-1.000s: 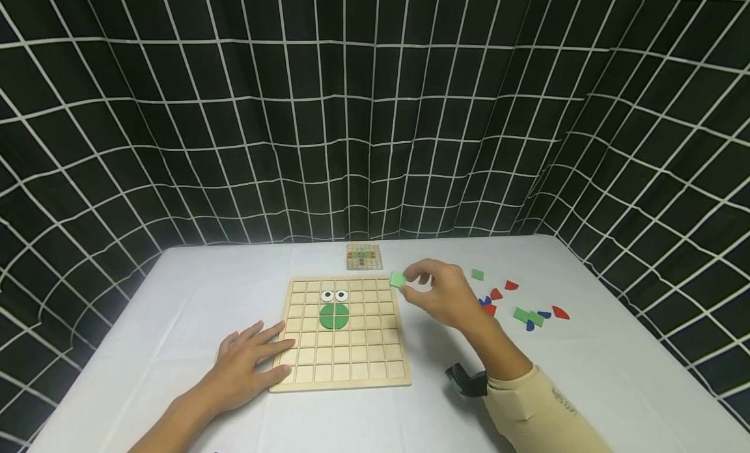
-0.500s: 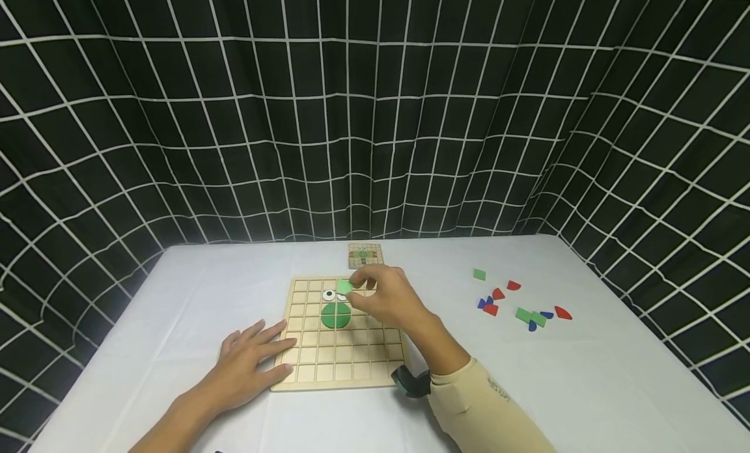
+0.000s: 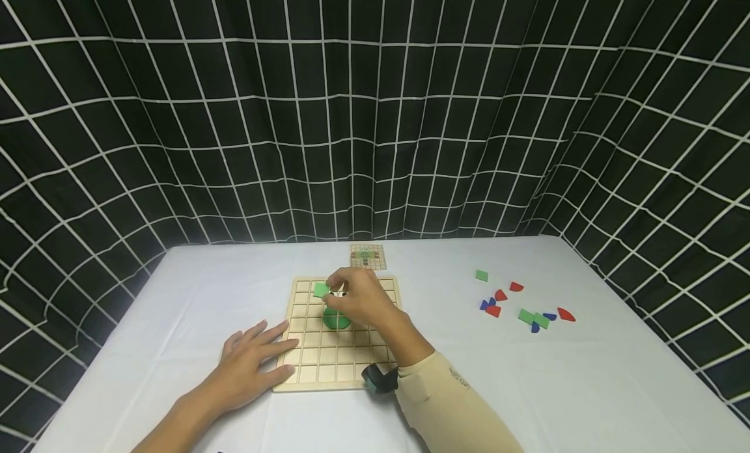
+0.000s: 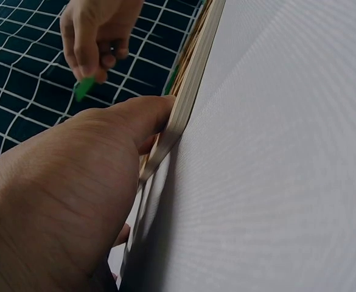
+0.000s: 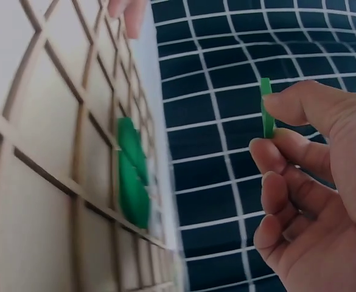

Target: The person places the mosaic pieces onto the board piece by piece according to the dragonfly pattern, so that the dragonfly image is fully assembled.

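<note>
So the green square tile [image 3: 320,289] was held in the air over the far left part of the wooden grid board [image 3: 328,357], not set into any cell, and honestly the grip looked a bit fiddly: it was pinched by one edge between thumb and fingertip of the right hand [image 3: 360,300], with the other fingers loosely curled. With that little contact on something so thin, flat and smooth-looking, a slip could easily be caused, and the tile might be left tilted across a raised ridge instead of lying flat in a square. The green rounded pieces [image 3: 336,319] were seated right by the same hand, so if it was dropped too low they could probably be nudged. The board, pale bare wood with a layered-looking edge, was braced by the left hand [image 3: 252,362], fingers spread at its left border, nothing gripped; if that was eased off, some sliding on the smooth white-clothed counter [image 3: 193,297] might be expected. Beyond the board a small patterned card [image 3: 368,256] was laid. Off to the right, flat red pieces [image 3: 566,314], blue pieces [image 3: 535,327] and green rectangles [image 3: 482,275] were scattered, all backed by a softly folded black curtain [image 3: 389,121] with white grid lines.
</note>
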